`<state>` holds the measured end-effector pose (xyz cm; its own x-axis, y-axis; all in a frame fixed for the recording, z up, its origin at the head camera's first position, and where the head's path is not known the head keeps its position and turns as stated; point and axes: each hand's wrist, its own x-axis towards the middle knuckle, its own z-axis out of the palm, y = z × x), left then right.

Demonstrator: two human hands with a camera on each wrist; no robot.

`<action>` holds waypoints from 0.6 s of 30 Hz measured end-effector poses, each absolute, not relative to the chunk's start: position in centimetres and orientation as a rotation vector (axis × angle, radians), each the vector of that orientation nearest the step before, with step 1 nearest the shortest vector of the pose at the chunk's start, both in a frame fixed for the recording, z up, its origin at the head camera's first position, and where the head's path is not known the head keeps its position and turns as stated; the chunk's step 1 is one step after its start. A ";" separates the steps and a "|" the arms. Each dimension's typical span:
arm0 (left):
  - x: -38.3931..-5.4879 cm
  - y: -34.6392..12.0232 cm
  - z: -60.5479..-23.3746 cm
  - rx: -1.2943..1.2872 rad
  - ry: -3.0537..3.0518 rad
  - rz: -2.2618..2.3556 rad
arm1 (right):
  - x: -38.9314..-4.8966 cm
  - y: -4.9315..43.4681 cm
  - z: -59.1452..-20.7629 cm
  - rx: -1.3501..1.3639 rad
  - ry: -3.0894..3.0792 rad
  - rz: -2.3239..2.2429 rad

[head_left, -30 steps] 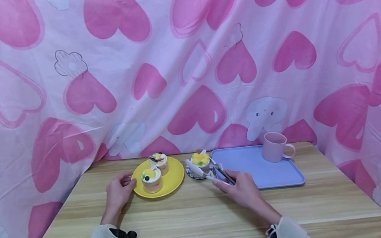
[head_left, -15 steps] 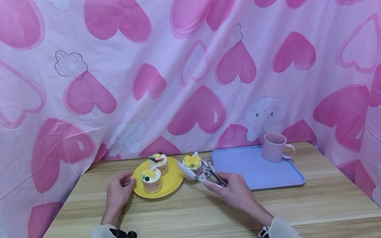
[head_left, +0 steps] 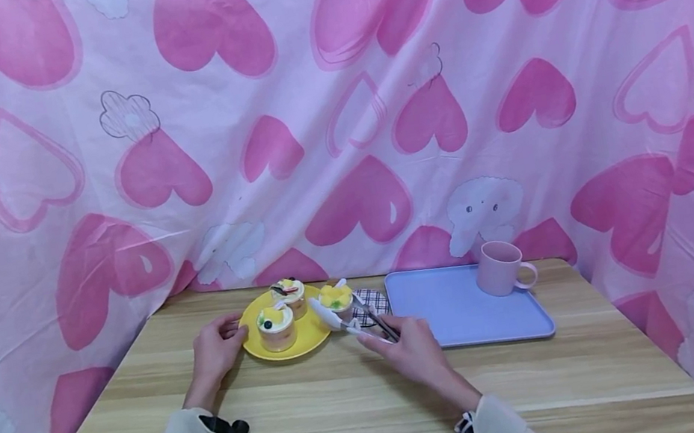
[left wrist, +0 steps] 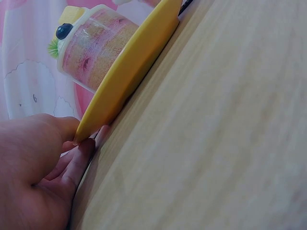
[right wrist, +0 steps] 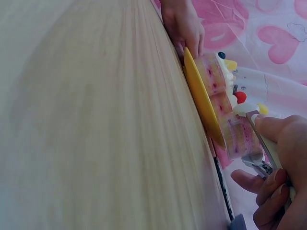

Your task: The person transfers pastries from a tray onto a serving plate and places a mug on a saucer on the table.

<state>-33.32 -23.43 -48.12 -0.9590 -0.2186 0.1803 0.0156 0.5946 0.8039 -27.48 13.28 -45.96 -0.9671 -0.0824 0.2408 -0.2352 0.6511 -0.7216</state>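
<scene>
My left hand [head_left: 215,355] pinches the near left rim of a yellow plate [head_left: 308,340]; in the left wrist view the thumb [left wrist: 64,127] lies over the rim and fingers are under it. Two clear cups of layered cake stand on the plate, a front one [head_left: 277,330] with a blueberry and a back one [head_left: 291,295]. My right hand [head_left: 417,357] grips pale-tipped tongs [head_left: 329,316], which clasp a third cake cup [head_left: 336,298] topped with yellow fruit. That cup is at the plate's right edge; the right wrist view [right wrist: 242,136] shows it close beside the others.
A black-and-white checked coaster [head_left: 374,304] lies right of the held cup. Beyond it is a blue tray [head_left: 450,306] with a pink mug [head_left: 500,268] at its back right. The wooden table [head_left: 325,424] ends against a pink heart-patterned curtain [head_left: 334,135].
My right hand has moved left with the tongs and the cake cup, from over the checked coaster to the plate's right edge, uncovering the coaster. The left hand and plate have stayed still.
</scene>
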 end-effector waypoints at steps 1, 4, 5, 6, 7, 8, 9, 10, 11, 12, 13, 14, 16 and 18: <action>-33.3 -23.4 -48.1 0.161 -2.563 -1.295 | -27.5 13.1 -45.9 0.270 -2.683 1.206; -33.3 -23.3 -48.0 0.164 -2.562 -1.300 | -27.6 12.8 -46.0 0.310 -2.682 1.197; -33.3 -23.3 -48.0 0.167 -2.563 -1.305 | -27.6 12.7 -46.0 0.324 -2.677 1.198; -33.3 -23.3 -48.0 0.171 -2.563 -1.310 | -27.6 12.6 -46.1 0.329 -2.672 1.200; -33.3 -23.3 -48.0 0.165 -2.563 -1.314 | -27.6 12.6 -46.1 0.338 -2.666 1.201; -33.3 -23.3 -48.0 0.174 -2.565 -1.321 | -27.6 12.5 -46.1 0.341 -2.661 1.199; -33.3 -23.3 -48.0 0.176 -2.567 -1.327 | -27.6 12.5 -46.1 0.340 -2.659 1.192; -33.3 -23.3 -48.0 0.181 -2.569 -1.331 | -27.5 12.5 -46.2 0.330 -2.660 1.187; -33.2 -23.3 -47.9 0.176 -2.569 -1.333 | -27.5 12.5 -46.2 0.320 -2.662 1.183; -33.2 -23.3 -47.9 0.175 -2.569 -1.337 | -27.5 12.6 -46.2 0.307 -2.665 1.182; -33.2 -23.2 -47.9 0.169 -2.568 -1.339 | -27.4 12.6 -46.3 0.301 -2.670 1.170; -33.2 -23.2 -47.9 0.172 -2.566 -1.340 | -27.4 12.6 -46.3 0.291 -2.678 1.162; -33.1 -23.2 -47.9 0.165 -2.561 -1.338 | -27.4 12.7 -46.4 0.286 -2.688 1.156; -33.1 -23.2 -47.9 0.167 -2.559 -1.340 | -27.4 12.7 -46.4 0.293 -2.692 1.157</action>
<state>-33.07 -23.24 -47.86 -0.9628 -0.2145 0.1645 0.0130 0.5711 0.8208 -27.37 12.72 -46.41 -0.9611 -0.1035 0.2560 -0.2570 0.6746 -0.6920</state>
